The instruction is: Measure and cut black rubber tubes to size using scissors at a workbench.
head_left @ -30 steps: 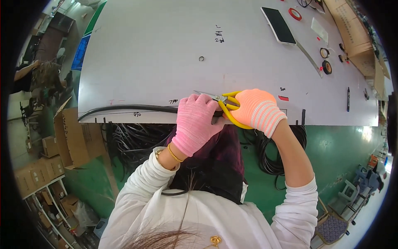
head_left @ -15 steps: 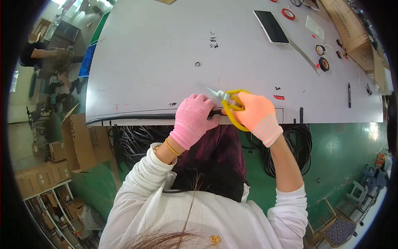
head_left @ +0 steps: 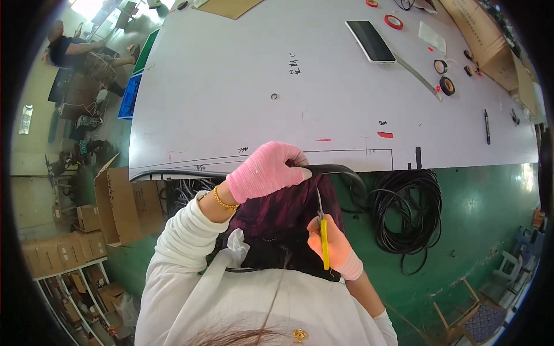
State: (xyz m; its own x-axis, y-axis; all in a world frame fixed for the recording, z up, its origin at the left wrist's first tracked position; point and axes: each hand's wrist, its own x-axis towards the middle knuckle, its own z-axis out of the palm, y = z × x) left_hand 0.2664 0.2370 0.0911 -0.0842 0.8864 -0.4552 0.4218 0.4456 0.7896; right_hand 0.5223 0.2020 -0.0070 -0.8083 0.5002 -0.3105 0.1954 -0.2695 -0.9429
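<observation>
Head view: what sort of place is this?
Likely a workshop or assembly area: a large, line-marked white worktable, a round coil of black cable or tubing, and brown cardboard boxes at lower left.

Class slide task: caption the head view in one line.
Pink-gloved left hand holds a long black cable at a white table edge; orange-gloved right hand holds yellow-handled metal scissors.
</observation>
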